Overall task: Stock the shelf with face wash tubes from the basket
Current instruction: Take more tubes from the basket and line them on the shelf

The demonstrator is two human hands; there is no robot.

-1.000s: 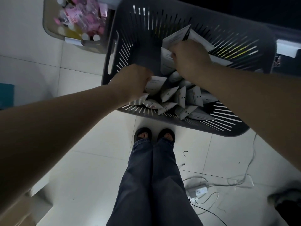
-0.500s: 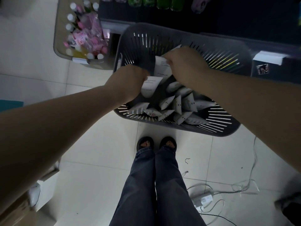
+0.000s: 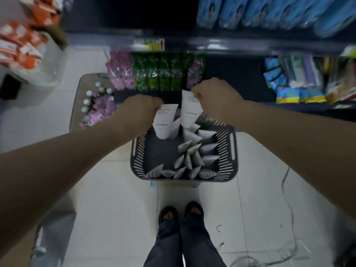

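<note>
**First:** Where are the face wash tubes just now?

**Second:** Two are up in the air. The left tube [image 3: 164, 120] hangs cap-down from the left hand [image 3: 142, 106], and the right tube [image 3: 189, 108] hangs the same way from the right hand [image 3: 213, 95], a little higher. Both are over the far end of the basket [image 3: 225, 162], side by side and nearly touching.

**First:** And how are the fingers?

**Second:** Each hand is curled at the flat, wide end of its tube and pinches it there. I see mostly the backs of the hands, so I cannot make out the fingertips.

**First:** What about the others?

**Second:** There is a heap of tubes [image 3: 192, 151] lying loose in the grey slotted basket, mostly along its right side and near edge. The basket sits on the pale tiled floor, right against the foot of the dark shelf [image 3: 240, 79].

**First:** What is on the shelf?

**Second:** On the low level beyond the hands are green bottles [image 3: 159, 74] with pink packs [image 3: 119, 72] beside them. Higher up on the right are blue packs [image 3: 269, 12].

**First:** And around it?

**Second:** A tan tray [image 3: 77, 105] of small pink bottles lies on the floor to the left. Orange boxes [image 3: 19, 41] are further left. The person's sandalled feet [image 3: 181, 211] stand near the basket, and a cable [image 3: 287, 189] trails across the tiles on the right.
</note>
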